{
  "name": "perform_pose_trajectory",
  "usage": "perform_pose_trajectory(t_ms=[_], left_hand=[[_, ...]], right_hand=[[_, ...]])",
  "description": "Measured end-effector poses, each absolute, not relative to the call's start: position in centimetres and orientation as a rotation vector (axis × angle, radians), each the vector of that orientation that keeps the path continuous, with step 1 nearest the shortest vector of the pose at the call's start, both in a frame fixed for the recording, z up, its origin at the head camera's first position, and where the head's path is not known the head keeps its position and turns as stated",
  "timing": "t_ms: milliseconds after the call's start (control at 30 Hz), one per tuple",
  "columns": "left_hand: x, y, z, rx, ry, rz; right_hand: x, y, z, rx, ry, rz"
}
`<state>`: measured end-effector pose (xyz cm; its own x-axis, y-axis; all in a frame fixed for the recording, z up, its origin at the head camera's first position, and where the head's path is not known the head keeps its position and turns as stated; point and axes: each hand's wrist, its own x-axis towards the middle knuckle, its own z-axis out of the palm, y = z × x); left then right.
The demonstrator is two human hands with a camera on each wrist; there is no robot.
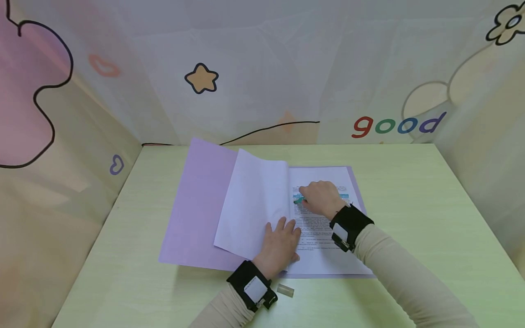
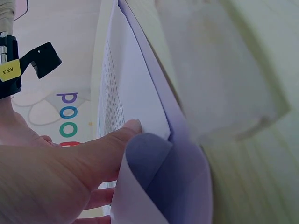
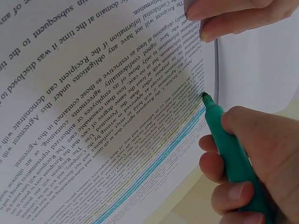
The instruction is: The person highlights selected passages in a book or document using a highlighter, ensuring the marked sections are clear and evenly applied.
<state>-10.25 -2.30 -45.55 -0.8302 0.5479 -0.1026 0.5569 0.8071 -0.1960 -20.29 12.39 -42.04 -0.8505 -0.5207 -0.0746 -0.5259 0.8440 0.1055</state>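
A purple folder (image 1: 190,205) lies spread on the table, with a printed page (image 1: 328,262) on its right side and a turned-back white sheet (image 1: 254,200) on its left. My right hand (image 1: 322,198) grips a green highlighter (image 3: 231,158), its dark tip touching the page at the end of a text line near the inner margin. A blue marked line (image 3: 154,165) runs across the print, a thin yellowish one beside it. With fingers spread, my left hand (image 1: 279,246) rests along the fold, over the turned sheet's edge and the printed page's margin.
A small whitish, see-through block (image 1: 285,290) lies on the table (image 1: 418,205) in front of the folder, close to the left wrist. A printed curtain (image 1: 262,68) stands behind and at both sides. The folder's left cover lifts off the table at its front edge.
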Motion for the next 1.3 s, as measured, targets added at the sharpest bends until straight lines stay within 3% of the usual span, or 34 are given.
perform_pose_trajectory(t_ms=[1300], left_hand=[[-10.3,-2.3,-45.5,0.867,2.918,-0.267]], right_hand=[[-20.3,13.2,-41.3,-0.762,2.932,0.292]])
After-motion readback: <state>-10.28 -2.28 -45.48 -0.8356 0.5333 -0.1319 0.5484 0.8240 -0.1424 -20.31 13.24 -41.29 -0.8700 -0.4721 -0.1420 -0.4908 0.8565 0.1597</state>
